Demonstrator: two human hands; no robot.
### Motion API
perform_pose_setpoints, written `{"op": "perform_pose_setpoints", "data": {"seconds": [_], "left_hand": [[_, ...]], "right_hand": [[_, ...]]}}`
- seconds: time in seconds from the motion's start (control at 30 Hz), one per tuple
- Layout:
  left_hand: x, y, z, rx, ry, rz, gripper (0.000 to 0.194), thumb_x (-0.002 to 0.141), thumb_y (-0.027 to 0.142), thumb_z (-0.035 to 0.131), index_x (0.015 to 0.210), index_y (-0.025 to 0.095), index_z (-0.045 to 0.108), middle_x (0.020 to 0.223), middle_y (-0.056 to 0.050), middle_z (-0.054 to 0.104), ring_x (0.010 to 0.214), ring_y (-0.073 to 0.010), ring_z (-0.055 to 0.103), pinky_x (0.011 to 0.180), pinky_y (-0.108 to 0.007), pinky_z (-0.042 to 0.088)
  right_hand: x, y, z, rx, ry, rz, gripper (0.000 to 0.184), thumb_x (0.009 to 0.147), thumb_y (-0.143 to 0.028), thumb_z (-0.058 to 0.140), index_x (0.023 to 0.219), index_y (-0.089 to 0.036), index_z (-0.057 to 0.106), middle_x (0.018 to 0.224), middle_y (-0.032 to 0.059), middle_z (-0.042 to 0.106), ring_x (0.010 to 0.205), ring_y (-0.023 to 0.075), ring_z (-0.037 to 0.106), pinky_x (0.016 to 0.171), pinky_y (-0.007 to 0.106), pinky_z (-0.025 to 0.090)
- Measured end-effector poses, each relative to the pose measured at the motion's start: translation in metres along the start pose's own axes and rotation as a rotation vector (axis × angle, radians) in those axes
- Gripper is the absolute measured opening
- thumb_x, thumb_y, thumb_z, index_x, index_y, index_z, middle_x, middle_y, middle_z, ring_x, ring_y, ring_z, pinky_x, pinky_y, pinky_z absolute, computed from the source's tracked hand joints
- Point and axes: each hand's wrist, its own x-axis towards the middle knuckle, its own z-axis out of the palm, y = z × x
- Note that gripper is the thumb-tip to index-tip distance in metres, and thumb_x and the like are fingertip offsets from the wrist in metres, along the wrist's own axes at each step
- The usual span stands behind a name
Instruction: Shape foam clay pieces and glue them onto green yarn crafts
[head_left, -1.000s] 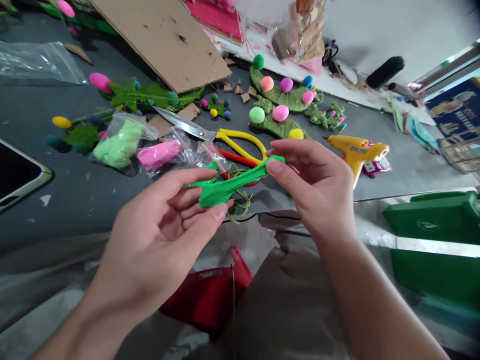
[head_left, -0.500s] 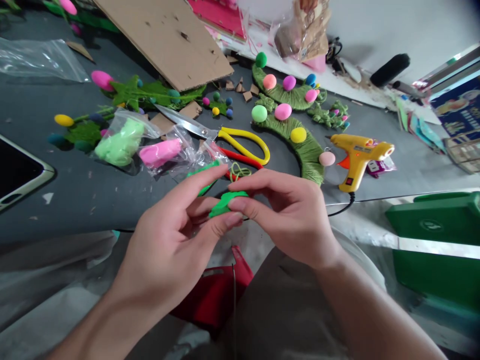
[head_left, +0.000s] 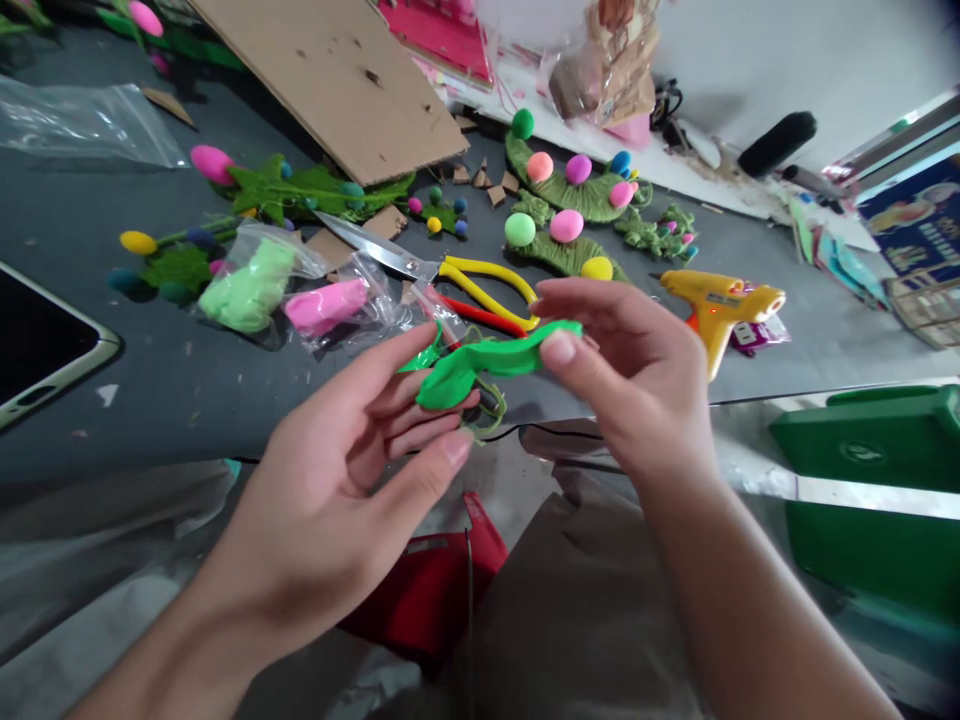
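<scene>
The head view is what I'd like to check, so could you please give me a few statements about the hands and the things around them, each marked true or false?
1. The right hand pinches one end of the green strip. True.
2. The left hand is closed into a fist. False: it is open, with the strip's other end at its fingers.
3. The scissors have two yellow handles. False: one is yellow, the other red.
4. The yellow glue gun appears to the right of the scissors in the picture. True.
5. The pink lump lies loose, outside any bag. False: it is inside a clear bag.
</scene>
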Motion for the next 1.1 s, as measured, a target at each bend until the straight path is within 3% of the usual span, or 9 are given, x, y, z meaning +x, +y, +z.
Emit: {"op": "perform_pose_setpoints", "data": {"seconds": [0.1, 0.2, 0.3, 0.37, 0.53, 0.73, 0.87, 0.97, 1.1], "left_hand": [[-0.001, -0.003, 0.002, -0.089, -0.039, -0.023, 0.071, 0.083, 0.025, 0.09, 0.147, 0.035, 0.063, 0.135, 0.0, 0.078, 0.115, -0.0218, 0.08, 0.087, -0.017, 0.066], [0.0, -0.006, 0.003, -0.082, -0.05, -0.012, 0.074, 0.08, 0.022, 0.092, 0.146, 0.04, 0.064, 0.12, 0.004, 0.082, 0.101, -0.0182, 0.083, 0.078, -0.013, 0.066], [0.001, -0.007, 0.001, 0.018, -0.009, 0.004, 0.07, 0.082, 0.023, 0.089, 0.145, 0.04, 0.065, 0.105, 0.005, 0.084, 0.088, -0.0174, 0.084, 0.074, -0.015, 0.067], [0.002, -0.006, -0.001, 0.13, 0.027, 0.03, 0.064, 0.085, 0.028, 0.088, 0.145, 0.037, 0.068, 0.107, 0.002, 0.085, 0.094, -0.0208, 0.084, 0.077, -0.018, 0.068], [0.0, 0.001, 0.0, 0.292, 0.091, 0.052, 0.058, 0.089, 0.039, 0.084, 0.144, 0.035, 0.069, 0.106, 0.0, 0.085, 0.102, -0.025, 0.083, 0.077, -0.021, 0.069], [-0.002, 0.003, 0.002, 0.217, 0.066, 0.014, 0.059, 0.088, 0.039, 0.084, 0.144, 0.033, 0.067, 0.121, -0.002, 0.082, 0.106, -0.0257, 0.082, 0.09, -0.028, 0.069], [-0.004, -0.001, -0.001, 0.096, -0.055, -0.024, 0.072, 0.086, 0.036, 0.086, 0.152, 0.038, 0.058, 0.137, -0.003, 0.076, 0.118, -0.0282, 0.079, 0.093, -0.031, 0.069], [-0.006, -0.002, -0.002, 0.041, -0.118, -0.074, 0.077, 0.088, 0.037, 0.085, 0.157, 0.042, 0.051, 0.142, -0.001, 0.074, 0.125, -0.0294, 0.075, 0.093, -0.031, 0.069], [-0.003, 0.001, 0.0, 0.12, -0.009, -0.045, 0.07, 0.089, 0.041, 0.084, 0.153, 0.032, 0.057, 0.122, -0.004, 0.081, 0.11, -0.0287, 0.081, 0.088, -0.031, 0.07]], "right_hand": [[-0.007, -0.001, 0.009, 0.091, -0.252, 0.057, 0.045, 0.083, -0.036, 0.092, 0.125, -0.027, 0.077, 0.124, 0.0035, 0.08, 0.111, 0.0218, 0.077, 0.095, 0.035, 0.066], [-0.011, -0.002, 0.019, 0.134, -0.346, 0.049, 0.037, 0.086, -0.032, 0.089, 0.121, -0.023, 0.079, 0.121, 0.0046, 0.081, 0.108, 0.02, 0.077, 0.095, 0.033, 0.065], [-0.014, -0.004, 0.024, 0.104, -0.283, 0.015, 0.015, 0.089, -0.022, 0.085, 0.104, -0.021, 0.082, 0.104, 0.0028, 0.082, 0.097, 0.017, 0.077, 0.089, 0.03, 0.065], [-0.014, -0.006, 0.025, 0.086, -0.229, 0.016, 0.01, 0.089, -0.019, 0.084, 0.099, -0.021, 0.083, 0.097, 0.0015, 0.082, 0.092, 0.0154, 0.076, 0.084, 0.028, 0.065], [-0.009, -0.005, 0.019, 0.01, -0.073, 0.043, 0.008, 0.088, -0.021, 0.086, 0.095, -0.022, 0.083, 0.093, 0.0011, 0.083, 0.083, 0.0163, 0.077, 0.077, 0.03, 0.067], [0.002, -0.002, 0.002, -0.034, 0.088, 0.004, 0.019, 0.086, -0.024, 0.088, 0.104, -0.027, 0.083, 0.102, 0.0009, 0.083, 0.086, 0.0175, 0.078, 0.077, 0.032, 0.068], [-0.001, -0.004, 0.003, 0.063, -0.171, 0.041, 0.039, 0.084, -0.033, 0.091, 0.121, -0.029, 0.079, 0.12, 0.0026, 0.081, 0.11, 0.023, 0.077, 0.091, 0.037, 0.067], [-0.007, -0.004, 0.01, 0.078, -0.4, 0.062, 0.039, 0.084, -0.03, 0.09, 0.121, -0.024, 0.078, 0.121, 0.0037, 0.081, 0.11, 0.0219, 0.077, 0.097, 0.035, 0.064], [-0.013, -0.002, 0.02, 0.02, -0.377, -0.033, 0.024, 0.089, -0.017, 0.081, 0.112, -0.022, 0.08, 0.111, 0.0026, 0.082, 0.102, 0.018, 0.076, 0.093, 0.031, 0.063]]}}
